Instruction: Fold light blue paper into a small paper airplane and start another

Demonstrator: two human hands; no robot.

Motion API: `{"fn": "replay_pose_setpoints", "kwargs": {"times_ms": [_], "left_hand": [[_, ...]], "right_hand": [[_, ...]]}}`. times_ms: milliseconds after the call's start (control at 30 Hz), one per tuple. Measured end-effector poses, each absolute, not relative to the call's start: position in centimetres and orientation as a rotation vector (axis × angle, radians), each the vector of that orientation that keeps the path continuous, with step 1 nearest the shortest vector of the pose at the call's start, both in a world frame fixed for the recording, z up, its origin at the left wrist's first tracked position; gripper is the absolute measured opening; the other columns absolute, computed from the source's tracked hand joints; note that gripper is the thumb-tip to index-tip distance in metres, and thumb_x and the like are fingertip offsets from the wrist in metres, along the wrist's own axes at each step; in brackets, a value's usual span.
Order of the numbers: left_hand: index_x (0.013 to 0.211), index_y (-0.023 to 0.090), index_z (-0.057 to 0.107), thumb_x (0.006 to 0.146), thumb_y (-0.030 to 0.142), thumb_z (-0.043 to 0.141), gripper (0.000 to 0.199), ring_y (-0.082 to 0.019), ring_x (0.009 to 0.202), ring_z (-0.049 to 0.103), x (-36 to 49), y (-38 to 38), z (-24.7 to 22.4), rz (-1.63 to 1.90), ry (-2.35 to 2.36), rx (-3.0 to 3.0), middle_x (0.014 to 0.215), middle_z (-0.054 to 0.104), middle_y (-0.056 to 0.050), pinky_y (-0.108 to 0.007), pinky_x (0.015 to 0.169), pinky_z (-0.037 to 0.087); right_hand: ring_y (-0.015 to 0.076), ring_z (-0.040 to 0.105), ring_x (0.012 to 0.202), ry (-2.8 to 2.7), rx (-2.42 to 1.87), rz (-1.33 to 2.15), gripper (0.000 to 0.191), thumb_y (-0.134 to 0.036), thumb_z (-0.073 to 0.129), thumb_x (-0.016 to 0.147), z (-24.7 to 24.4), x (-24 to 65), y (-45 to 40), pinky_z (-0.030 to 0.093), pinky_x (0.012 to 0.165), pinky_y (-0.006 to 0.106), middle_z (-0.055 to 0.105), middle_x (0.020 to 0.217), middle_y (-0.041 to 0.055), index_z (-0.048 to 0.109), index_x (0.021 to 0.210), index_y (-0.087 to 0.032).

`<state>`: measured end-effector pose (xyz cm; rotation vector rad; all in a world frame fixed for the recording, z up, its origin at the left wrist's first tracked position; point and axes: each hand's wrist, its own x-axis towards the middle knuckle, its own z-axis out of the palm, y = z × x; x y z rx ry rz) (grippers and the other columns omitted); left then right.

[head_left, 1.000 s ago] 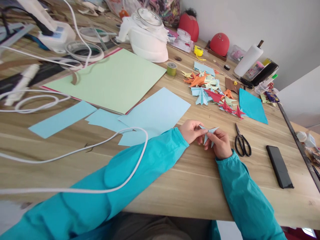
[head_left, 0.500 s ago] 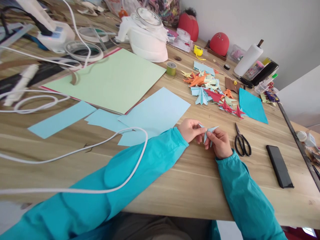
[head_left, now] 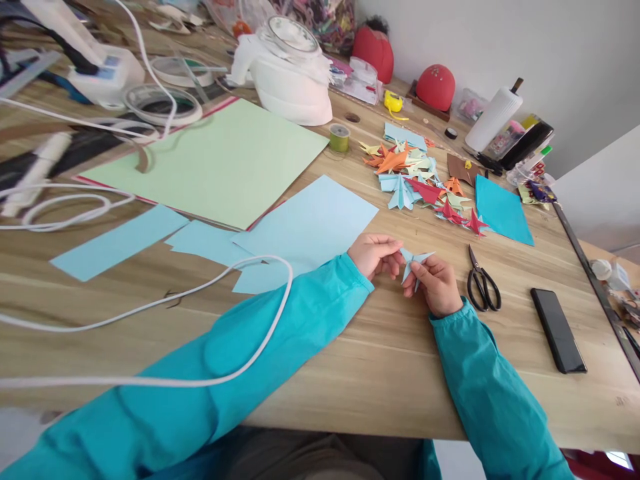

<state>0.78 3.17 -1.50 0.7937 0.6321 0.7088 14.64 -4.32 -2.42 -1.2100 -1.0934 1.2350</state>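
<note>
A light blue folded paper crane (head_left: pixel 411 259) with pointed tips is held between my two hands, above the wooden table. My right hand (head_left: pixel 438 287) pinches its middle between thumb and fingers. At the crane's left tip, my left hand (head_left: pixel 374 255) has its thumb and forefinger closed on the point; its other fingers are curled. Beyond my hands lies a pile of folded paper pieces (head_left: pixel 400 190) in blue, orange, red and pale yellow. Black-handled scissors (head_left: pixel 483 283) lie just right of my right hand.
A light blue sheet (head_left: pixel 320 217) and paper offcuts (head_left: pixel 120 241) lie left of my hands, near a large pale green sheet (head_left: pixel 225 160). A white cable (head_left: pixel 280 317) loops over my left sleeve. A phone (head_left: pixel 558 330) lies at right; a thread spool (head_left: pixel 339 138) stands farther back.
My left hand has shifted slightly left, from the crane's middle out to its left tip, so more of the crane shows. My right hand keeps its pinch.
</note>
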Motion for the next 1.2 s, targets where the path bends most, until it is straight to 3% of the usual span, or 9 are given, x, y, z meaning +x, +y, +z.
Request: {"fn": "replay_pose_setpoints", "kwargs": {"times_ms": [200,333,500,700,1000,1200], "left_hand": [[0.060,0.011,0.054,0.057,0.045,0.076,0.041,-0.005,0.030,0.043,0.91,3.16,-1.73,0.811,0.623,0.879,0.046,0.054,0.003,-0.018,0.029,0.032],[0.071,0.011,0.057,0.045,0.048,0.081,0.051,-0.008,0.039,0.052,0.75,2.93,-1.63,0.712,0.589,1.033,0.049,0.057,0.002,-0.019,0.037,0.040],[0.072,0.012,0.058,0.053,0.054,0.075,0.049,-0.010,0.042,0.053,0.79,2.68,-1.72,0.735,0.593,1.076,0.047,0.057,0.001,-0.021,0.043,0.043],[0.059,0.012,0.056,0.052,0.039,0.079,0.036,-0.009,0.038,0.050,0.89,2.61,-1.89,0.820,0.667,1.164,0.042,0.055,0.002,-0.021,0.041,0.040],[0.058,0.011,0.057,0.063,0.040,0.070,0.032,-0.009,0.036,0.049,0.79,3.34,-2.24,0.863,0.666,0.893,0.050,0.057,0.000,-0.022,0.035,0.041],[0.062,0.012,0.056,0.059,0.046,0.073,0.038,-0.009,0.038,0.051,0.85,3.13,-1.85,0.868,0.634,0.896,0.048,0.056,0.002,-0.021,0.037,0.041]], "right_hand": [[0.0102,0.057,0.039,-1.087,-1.182,1.253,0.027,-0.038,0.064,0.077,-2.39,14.68,-4.20,0.042,0.037,0.019,0.065,0.053,0.0008,0.057,0.062,-0.016],[0.0104,0.057,0.040,-1.082,-1.161,1.294,0.026,-0.039,0.064,0.077,-2.38,14.65,-4.12,0.043,0.039,0.020,0.065,0.055,0.0007,0.058,0.065,-0.016],[0.0102,0.057,0.040,-1.060,-1.175,1.292,0.027,-0.039,0.065,0.076,-2.35,14.54,-4.14,0.045,0.040,0.020,0.065,0.055,-0.0001,0.058,0.064,-0.016],[0.0110,0.059,0.041,-1.060,-1.184,1.263,0.025,-0.039,0.065,0.076,-2.50,14.51,-4.22,0.045,0.039,0.020,0.066,0.056,0.0004,0.059,0.067,-0.016],[0.0110,0.059,0.040,-1.082,-1.189,1.239,0.025,-0.037,0.064,0.077,-2.50,14.50,-4.25,0.044,0.038,0.020,0.067,0.055,0.0010,0.058,0.065,-0.016],[0.0110,0.059,0.040,-1.078,-1.174,1.243,0.027,-0.038,0.065,0.076,-2.60,14.44,-4.28,0.044,0.038,0.020,0.066,0.055,0.0012,0.058,0.064,-0.015]]}}
